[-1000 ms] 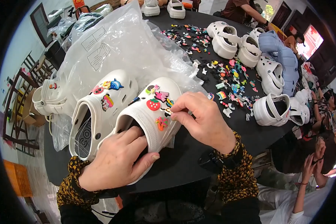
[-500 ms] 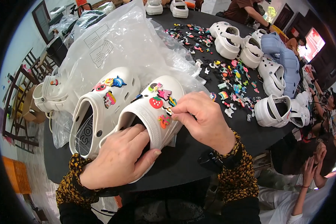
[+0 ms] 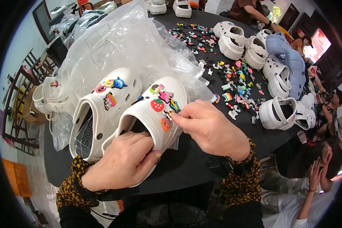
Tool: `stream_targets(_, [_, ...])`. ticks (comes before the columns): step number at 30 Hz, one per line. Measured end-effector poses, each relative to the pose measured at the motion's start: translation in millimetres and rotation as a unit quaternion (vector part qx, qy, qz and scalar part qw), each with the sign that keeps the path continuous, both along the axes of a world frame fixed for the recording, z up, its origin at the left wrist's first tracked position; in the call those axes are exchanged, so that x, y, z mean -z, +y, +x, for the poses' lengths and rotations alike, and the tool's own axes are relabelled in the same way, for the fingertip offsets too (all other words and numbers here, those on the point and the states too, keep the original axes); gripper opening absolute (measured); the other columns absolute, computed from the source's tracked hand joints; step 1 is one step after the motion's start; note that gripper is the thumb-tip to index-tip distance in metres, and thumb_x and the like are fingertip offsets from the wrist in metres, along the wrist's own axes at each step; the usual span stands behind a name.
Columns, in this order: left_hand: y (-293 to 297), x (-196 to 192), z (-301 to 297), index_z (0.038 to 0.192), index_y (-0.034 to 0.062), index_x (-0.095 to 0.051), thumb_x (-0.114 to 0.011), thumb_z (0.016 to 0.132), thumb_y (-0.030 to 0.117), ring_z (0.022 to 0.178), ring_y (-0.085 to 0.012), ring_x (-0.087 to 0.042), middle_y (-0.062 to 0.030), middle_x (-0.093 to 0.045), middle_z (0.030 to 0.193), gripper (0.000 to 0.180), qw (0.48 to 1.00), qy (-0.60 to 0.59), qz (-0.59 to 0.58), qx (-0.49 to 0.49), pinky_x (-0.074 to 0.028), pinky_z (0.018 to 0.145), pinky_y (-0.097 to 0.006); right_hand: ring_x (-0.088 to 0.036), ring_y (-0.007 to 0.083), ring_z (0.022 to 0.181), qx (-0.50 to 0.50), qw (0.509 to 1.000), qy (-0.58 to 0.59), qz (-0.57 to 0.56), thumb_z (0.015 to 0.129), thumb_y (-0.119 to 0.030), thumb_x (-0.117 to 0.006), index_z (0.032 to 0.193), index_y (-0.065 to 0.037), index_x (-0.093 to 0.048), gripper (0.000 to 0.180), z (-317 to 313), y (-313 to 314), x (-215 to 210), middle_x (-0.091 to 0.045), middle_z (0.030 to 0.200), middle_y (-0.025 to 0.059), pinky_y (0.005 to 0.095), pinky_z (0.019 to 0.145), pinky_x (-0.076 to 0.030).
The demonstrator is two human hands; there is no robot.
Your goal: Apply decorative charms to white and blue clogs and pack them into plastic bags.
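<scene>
My left hand [image 3: 121, 161] grips a white foam clog [image 3: 180, 91], fingers inside its opening and thumb on the outer side. The clog's upper bears several colourful shoe charms, among them a strawberry charm [image 3: 157, 105], a pink one and an orange one [image 3: 165, 124]. My right hand [image 3: 214, 131] pinches a small dark-and-white charm [image 3: 167, 113] at the clog's upper, between the strawberry and orange charms. Its fingertips hide part of it, so how deep it sits cannot be seen. Touching this clog on the left is a second white clog [image 3: 131, 93], decorated with a blue shark-like charm [image 3: 119, 83] and others.
Loose charms [image 3: 237, 81] lie scattered over the black table [image 3: 193, 163]. Several white clogs [image 3: 277, 114] and blue clogs [image 3: 294, 68] line its right side. A large clear plastic bag [image 3: 129, 41] spreads behind my clogs. Other people [image 3: 311, 174] are at the right.
My right hand has shifted slightly right and turned, its fingers still at the same spot on the clog. My left hand has barely moved.
</scene>
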State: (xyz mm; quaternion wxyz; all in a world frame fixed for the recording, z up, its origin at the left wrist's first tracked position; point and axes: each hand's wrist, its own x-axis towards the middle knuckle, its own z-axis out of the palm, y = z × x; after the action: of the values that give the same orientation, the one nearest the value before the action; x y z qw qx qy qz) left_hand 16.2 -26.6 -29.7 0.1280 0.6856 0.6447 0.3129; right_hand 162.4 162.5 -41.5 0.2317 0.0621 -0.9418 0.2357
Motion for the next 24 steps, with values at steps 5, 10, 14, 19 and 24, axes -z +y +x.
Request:
stream_targets(5, [1,2,-2,0.072,0.0004,-0.05,-0.063,0.079,0.008,0.062,-0.0335,-0.053,-0.015,-0.052,0.066,0.016,1.0,-0.012,0.007,0.015,-0.042,0.058,-0.041,-0.051,0.0289,0.088,-0.032,0.999,-0.015,0.024,0.073,0.0,-0.055,0.102,0.002,-0.06,0.029,-2,3,2,-0.052,0.089,0.0107,0.0379,0.078,-0.042])
stream_targets(10, [1,2,-2,0.074,-0.0002,-0.051,-0.062,0.08,0.007,0.063,-0.0338,-0.053,-0.0157,-0.052,0.067,0.015,0.999,-0.027,0.002,0.023,-0.042,0.059,-0.041,-0.051,0.0283,0.091,-0.026,0.998,-0.036,0.038,0.072,0.0,-0.054,0.102,0.001,-0.061,0.031,-2,1,2,-0.053,0.09,0.0107,0.0374,0.079,-0.041])
stream_targets(14, [3,0,-2,0.075,-0.0008,-0.052,-0.062,0.079,0.006,0.064,-0.0345,-0.053,-0.0157,-0.052,0.069,0.013,0.999,-0.028,0.004,0.041,-0.043,0.061,-0.041,-0.051,0.0271,0.092,-0.016,0.997,-0.046,0.057,0.071,-0.001,-0.055,0.102,0.0,-0.061,0.032,-2,-1,-1,-0.054,0.092,0.01,0.0364,0.08,-0.041])
stream_targets(19, [4,-1,-2,0.076,-0.0016,-0.052,-0.062,0.078,0.004,0.065,-0.0344,-0.054,-0.0152,-0.052,0.07,0.012,0.998,-0.027,0.01,0.053,-0.045,0.062,-0.041,-0.051,0.0248,0.091,0.009,0.993,-0.037,0.109,0.072,-0.004,-0.055,0.099,0.002,-0.061,0.029,-4,-7,-3,-0.055,0.091,0.0092,0.0344,0.08,-0.04])
stream_targets(24, [5,-1,-2,0.077,-0.002,-0.051,-0.062,0.077,0.002,0.065,-0.0339,-0.053,-0.015,-0.052,0.071,0.012,0.998,-0.031,0.011,0.062,-0.045,0.062,-0.041,-0.051,0.0229,0.091,0.025,0.983,-0.035,0.176,0.074,-0.01,-0.053,0.095,0.003,-0.061,0.026,-7,-16,-3,-0.056,0.091,0.0086,0.033,0.08,-0.04])
